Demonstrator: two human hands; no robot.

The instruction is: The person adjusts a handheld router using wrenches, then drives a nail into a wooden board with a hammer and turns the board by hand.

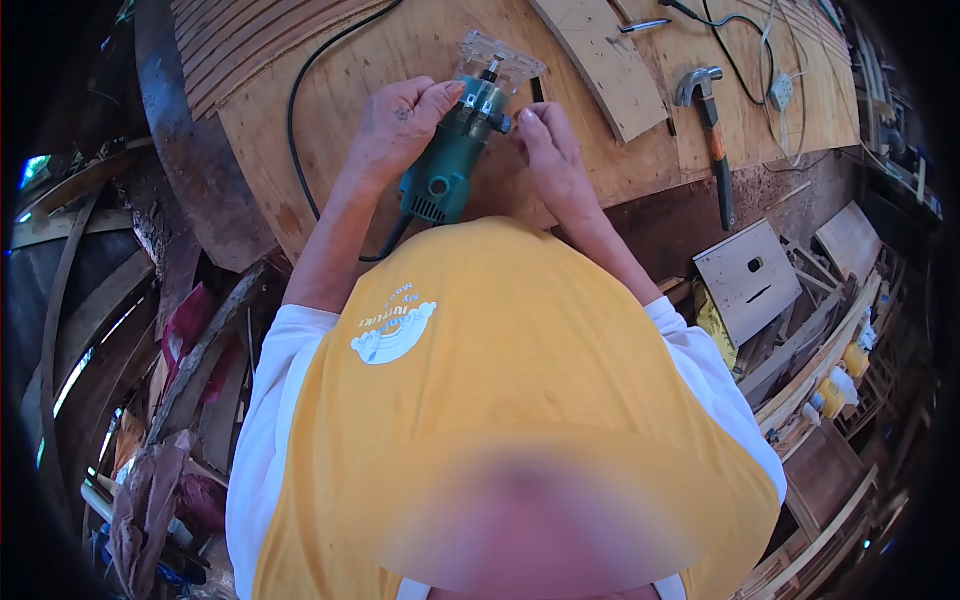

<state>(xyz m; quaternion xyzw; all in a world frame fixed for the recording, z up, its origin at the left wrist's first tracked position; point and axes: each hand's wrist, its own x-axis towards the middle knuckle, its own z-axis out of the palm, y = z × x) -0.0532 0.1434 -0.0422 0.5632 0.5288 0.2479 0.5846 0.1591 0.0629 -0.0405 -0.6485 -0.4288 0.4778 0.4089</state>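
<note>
Trim router (pixel 445 165) sits clasped in our left hand (pixel 402 128), our right hand (pixel 553 158) nearly closed beside its knob (pixel 500 123), hold unclear.

A yellow shirt (pixel 540 330) with white sleeves (pixel 715 400) bears a white-and-blue chest print (pixel 400 340).

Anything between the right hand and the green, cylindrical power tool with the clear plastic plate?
Nothing visible: the right hand is beside the small black knob on the green power tool, though contact is unclear. The left hand holds the opposite side.
</note>
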